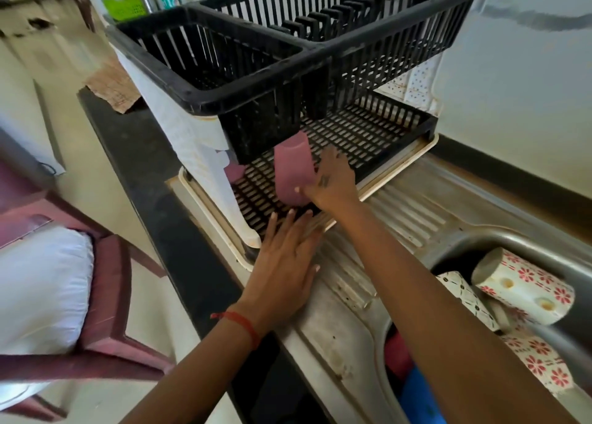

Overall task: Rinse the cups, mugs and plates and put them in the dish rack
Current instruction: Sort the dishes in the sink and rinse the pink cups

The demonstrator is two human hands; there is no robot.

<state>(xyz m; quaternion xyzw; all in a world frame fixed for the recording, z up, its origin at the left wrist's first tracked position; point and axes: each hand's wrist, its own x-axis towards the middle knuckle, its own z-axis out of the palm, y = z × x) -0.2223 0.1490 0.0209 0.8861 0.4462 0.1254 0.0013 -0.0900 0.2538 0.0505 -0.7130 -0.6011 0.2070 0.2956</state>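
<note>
On the lower tier of the dish rack (368, 129), right hand (333, 180) holds a pink cup (293, 172) upside down, thumb on its near side, fingers spread past it; cup rim sits at or just above the slatted floor, can't tell if touching. Upper black basket (224, 80) overhangs directly above the cup, tight clearance. Left hand (285, 263) lies flat, fingers straight, on the rack's cream drip tray (397, 170) edge and the steel draining surface (400, 218), holding nothing. Second pink item (235, 170) sits further back under the basket, mostly hidden. Sink (512, 241) at right holds floral mugs (525, 286) on their sides, plus patterned plates (541, 359). Maroon chair (105, 295) with white cushion (41, 292) stands left of the surface.
</note>
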